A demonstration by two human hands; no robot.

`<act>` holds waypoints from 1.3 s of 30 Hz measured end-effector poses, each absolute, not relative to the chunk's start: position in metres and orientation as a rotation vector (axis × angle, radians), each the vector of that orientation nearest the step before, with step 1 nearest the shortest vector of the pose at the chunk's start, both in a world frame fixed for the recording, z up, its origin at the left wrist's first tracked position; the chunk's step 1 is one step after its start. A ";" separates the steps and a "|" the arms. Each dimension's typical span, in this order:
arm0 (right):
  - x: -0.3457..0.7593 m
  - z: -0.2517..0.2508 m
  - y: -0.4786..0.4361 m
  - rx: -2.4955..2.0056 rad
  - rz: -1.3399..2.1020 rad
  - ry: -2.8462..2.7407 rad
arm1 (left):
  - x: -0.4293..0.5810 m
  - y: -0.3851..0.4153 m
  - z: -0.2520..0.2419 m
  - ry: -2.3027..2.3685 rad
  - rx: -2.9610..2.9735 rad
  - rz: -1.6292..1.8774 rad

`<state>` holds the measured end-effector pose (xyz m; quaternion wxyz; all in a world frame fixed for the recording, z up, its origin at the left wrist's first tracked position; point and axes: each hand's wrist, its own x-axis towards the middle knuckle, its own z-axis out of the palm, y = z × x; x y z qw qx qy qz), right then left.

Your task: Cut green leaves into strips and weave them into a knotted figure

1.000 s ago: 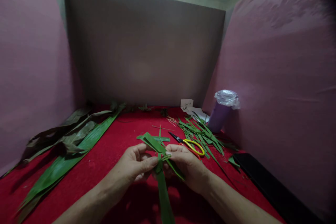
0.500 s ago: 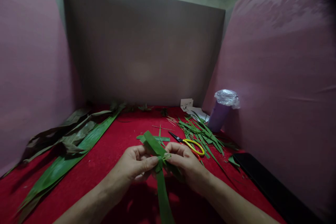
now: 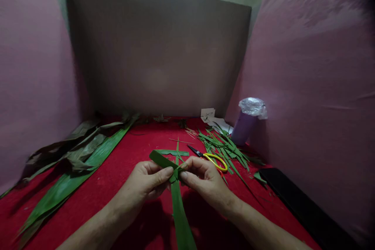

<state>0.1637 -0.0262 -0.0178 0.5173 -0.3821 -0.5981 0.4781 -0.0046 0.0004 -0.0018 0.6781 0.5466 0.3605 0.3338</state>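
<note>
Between my two hands is a folded green leaf strip [image 3: 179,207], crossed or knotted at its middle. One end points up and left past my fingers, and a long tail hangs down toward me. My left hand [image 3: 149,179] pinches the strip just left of the crossing, thumb on top. My right hand [image 3: 205,175] grips it on the right side, fingertips close to the crossing. What lies under the fingers is hidden. Just beyond my right hand lie scissors [image 3: 215,160] with yellow handles and dark blades.
Cut leaf strips [image 3: 224,148] are heaped at the right, near a purple container [image 3: 244,129] topped with clear plastic. White paper [image 3: 208,114] stands behind. Long leaves [image 3: 84,172], partly dried, lie left. A black flat object [image 3: 301,207] lies along the right side. Red cloth [image 3: 140,140] covers the surface.
The strip's upper end has swung down to the left and now lies flatter. Both hands remain on the strip, close to where they were.
</note>
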 end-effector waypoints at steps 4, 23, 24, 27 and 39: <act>0.166 -0.014 -0.025 -0.910 1.145 -1.383 | -0.005 -0.001 0.003 0.834 1.167 0.773; 0.166 -0.011 -0.028 -0.904 1.138 -1.418 | -0.003 -0.006 0.004 0.877 1.193 0.831; 0.166 -0.010 -0.028 -0.907 1.135 -1.422 | -0.004 -0.006 0.004 0.878 1.196 0.830; 0.166 -0.009 -0.028 -0.907 1.126 -1.430 | -0.005 -0.005 0.005 0.875 1.214 0.797; 0.168 -0.012 -0.026 -0.898 1.137 -1.429 | -0.006 -0.003 0.006 0.896 1.240 0.766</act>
